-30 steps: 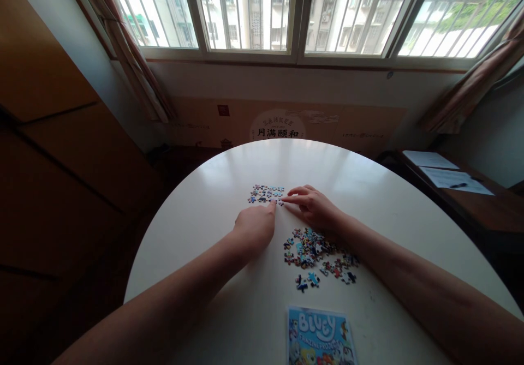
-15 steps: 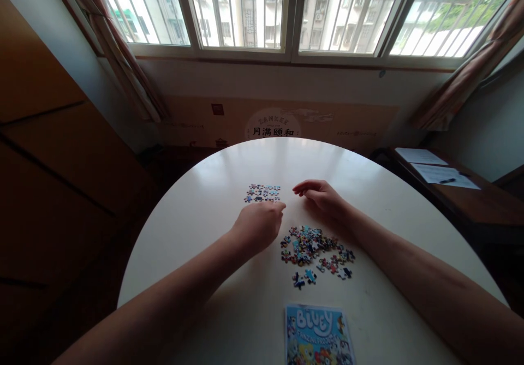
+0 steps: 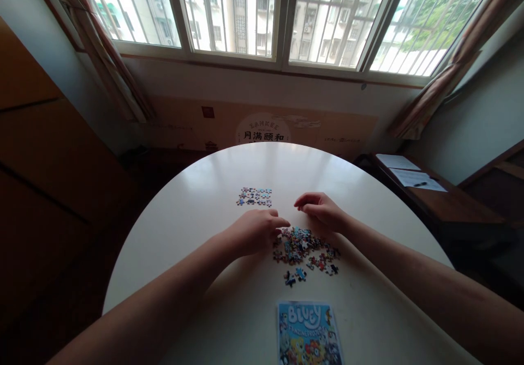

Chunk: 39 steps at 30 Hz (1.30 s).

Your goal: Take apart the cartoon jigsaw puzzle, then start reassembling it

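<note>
My left hand (image 3: 260, 229) is at the left edge of a loose pile of small, many-coloured jigsaw puzzle pieces (image 3: 301, 245). Its index finger points out over the pile's upper edge, and no piece shows in its grip; the other fingers are partly hidden. My right hand (image 3: 321, 208) rests on its side just beyond the pile, fingers loosely bent and thumb apart, with nothing visible in it. Past my left hand, several puzzle pieces (image 3: 254, 196) lie spaced in short rows. Two blue pieces (image 3: 295, 276) lie on the near side of the pile.
All this lies on a round white table (image 3: 176, 212). A blue picture card (image 3: 309, 332) reading "Bluey" is at the near edge. On the right, a dark wooden side table (image 3: 458, 207) carries paper sheets (image 3: 417, 179) and a pen (image 3: 420, 184). Barred windows (image 3: 229, 16) stand behind.
My left hand has drawn back from the rows of pieces to the loose pile, its index finger now extended. My right hand stays beyond the pile, fingers bent a little more. The view has shifted.
</note>
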### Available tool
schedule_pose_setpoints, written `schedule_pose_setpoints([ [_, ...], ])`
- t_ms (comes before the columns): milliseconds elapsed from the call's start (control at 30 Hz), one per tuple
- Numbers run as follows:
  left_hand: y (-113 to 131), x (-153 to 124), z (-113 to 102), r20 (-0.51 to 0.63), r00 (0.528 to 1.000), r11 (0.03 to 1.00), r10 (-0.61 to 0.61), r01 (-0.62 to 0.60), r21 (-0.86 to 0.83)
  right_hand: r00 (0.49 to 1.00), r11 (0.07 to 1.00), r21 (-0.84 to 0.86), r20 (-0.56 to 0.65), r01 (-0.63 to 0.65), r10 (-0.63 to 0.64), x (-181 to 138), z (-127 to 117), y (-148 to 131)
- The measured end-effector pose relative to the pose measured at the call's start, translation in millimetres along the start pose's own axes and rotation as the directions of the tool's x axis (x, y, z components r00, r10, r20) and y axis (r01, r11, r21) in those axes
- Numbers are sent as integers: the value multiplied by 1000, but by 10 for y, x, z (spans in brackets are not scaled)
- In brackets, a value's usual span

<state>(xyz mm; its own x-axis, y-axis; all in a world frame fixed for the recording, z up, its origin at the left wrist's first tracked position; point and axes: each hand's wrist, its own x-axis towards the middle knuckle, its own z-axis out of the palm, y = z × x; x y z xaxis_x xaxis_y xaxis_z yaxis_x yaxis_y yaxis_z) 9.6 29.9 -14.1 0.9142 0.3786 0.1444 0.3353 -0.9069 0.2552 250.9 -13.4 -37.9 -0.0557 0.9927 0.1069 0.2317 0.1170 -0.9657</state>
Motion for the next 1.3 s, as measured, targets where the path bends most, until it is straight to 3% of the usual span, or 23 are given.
schedule_pose_setpoints([
  [200, 60, 1, -2, 11, 999, 996, 52, -51, -67, 999, 946, -320, 3, 44, -45, -389, -23, 18],
  [400, 53, 9, 13, 61, 995, 975, 76, -62, -215, 986, 861, -480, 51, 165, -161, -426, 70, 7],
  [500, 40, 25, 10, 2, 1000, 978, 28, -27, -205, 974, 814, -537, 71, 220, -216, -438, 113, -26],
  [633, 17, 43, 39, -95, 994, 989, -53, 40, -140, 962, 803, -535, 80, 263, -262, -455, 88, -43],
  [767, 22, 63, 112, -86, 993, 992, -79, 70, -105, 962, 814, -525, 34, 247, -270, -463, 50, -44],
  [967, 62, 97, 141, -77, 983, 983, -168, 161, -82, 965, 793, -556, 71, 250, -254, -500, 99, -81],
  [1300, 75, 89, 155, -71, 985, 984, -159, 153, -92, 971, 802, -550, 87, 235, -224, -515, 104, -28],
])
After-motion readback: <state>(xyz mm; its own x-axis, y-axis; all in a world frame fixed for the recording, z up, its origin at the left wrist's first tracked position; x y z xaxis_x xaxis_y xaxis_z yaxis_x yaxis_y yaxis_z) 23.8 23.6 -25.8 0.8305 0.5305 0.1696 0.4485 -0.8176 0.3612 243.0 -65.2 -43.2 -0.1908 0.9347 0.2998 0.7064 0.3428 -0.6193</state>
